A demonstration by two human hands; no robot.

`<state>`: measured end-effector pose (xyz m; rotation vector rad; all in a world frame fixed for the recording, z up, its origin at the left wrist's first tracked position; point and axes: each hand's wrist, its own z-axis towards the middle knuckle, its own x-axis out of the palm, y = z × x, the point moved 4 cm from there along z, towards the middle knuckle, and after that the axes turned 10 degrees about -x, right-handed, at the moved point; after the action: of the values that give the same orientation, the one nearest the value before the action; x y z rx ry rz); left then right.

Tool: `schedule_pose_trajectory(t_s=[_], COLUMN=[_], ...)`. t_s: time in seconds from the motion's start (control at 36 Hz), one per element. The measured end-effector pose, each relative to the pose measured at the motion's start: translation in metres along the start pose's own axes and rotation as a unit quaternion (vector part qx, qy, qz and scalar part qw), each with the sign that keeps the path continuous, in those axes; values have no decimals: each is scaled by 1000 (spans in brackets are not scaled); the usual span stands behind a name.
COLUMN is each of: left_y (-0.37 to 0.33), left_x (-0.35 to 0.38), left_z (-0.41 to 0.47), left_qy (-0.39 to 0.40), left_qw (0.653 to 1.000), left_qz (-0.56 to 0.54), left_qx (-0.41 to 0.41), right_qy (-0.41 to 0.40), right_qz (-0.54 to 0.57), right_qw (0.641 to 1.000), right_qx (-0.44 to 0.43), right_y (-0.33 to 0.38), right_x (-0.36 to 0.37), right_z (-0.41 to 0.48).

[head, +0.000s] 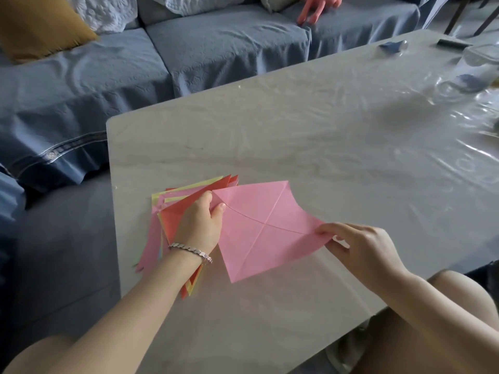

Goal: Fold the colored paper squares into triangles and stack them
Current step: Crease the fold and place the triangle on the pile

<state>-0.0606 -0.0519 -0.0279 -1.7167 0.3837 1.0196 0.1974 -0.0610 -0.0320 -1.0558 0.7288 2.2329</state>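
A pink paper square (266,230) with two diagonal creases is held flat just above the table, turned like a diamond. My left hand (201,225) pinches its left corner between thumb and fingers. My right hand (359,245) pinches the opposite right corner. Under my left hand and wrist lies a loose pile of coloured papers (172,211), red, pink and yellow; part of it is hidden by my arm.
The grey table (310,136) has a glossy plastic cover. At its far right stand a clear container (478,66) and small blue paper pieces (391,47). A blue sofa (189,49) runs behind and to the left of the table.
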Motion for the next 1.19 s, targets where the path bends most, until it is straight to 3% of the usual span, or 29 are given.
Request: schedule_pose_trajectory(t_s=[0.17,0.33,0.47,0.58,0.67,0.75,0.94,1.19], left_y=[-4,-22,-38,-48,-48,-48,-47,-45], left_x=[1,0,-2,2,7,9,9,7], left_z=[-1,-13,-28,-39,-44,-48,-57,-69], left_qy=[17,38,33,39,60,82,106,28], left_qw=[1000,998,992,980,972,972,971,974], left_qz=[7,-7,-64,-66,-53,-62,-109,-145], left_qx=[-13,51,107,186,219,212,185,172], right_qy=[46,60,10,-37,-26,-22,-60,-97], right_qz=[79,236,360,375,409,440,416,430], right_qw=[996,969,927,911,886,862,858,837], right_qx=[-20,-26,104,167,216,249,293,324], right_y=[-2,12,23,27,26,29,30,39], right_x=[4,4,5,10,16,18,18,10], right_z=[-3,4,9,14,16,19,20,20])
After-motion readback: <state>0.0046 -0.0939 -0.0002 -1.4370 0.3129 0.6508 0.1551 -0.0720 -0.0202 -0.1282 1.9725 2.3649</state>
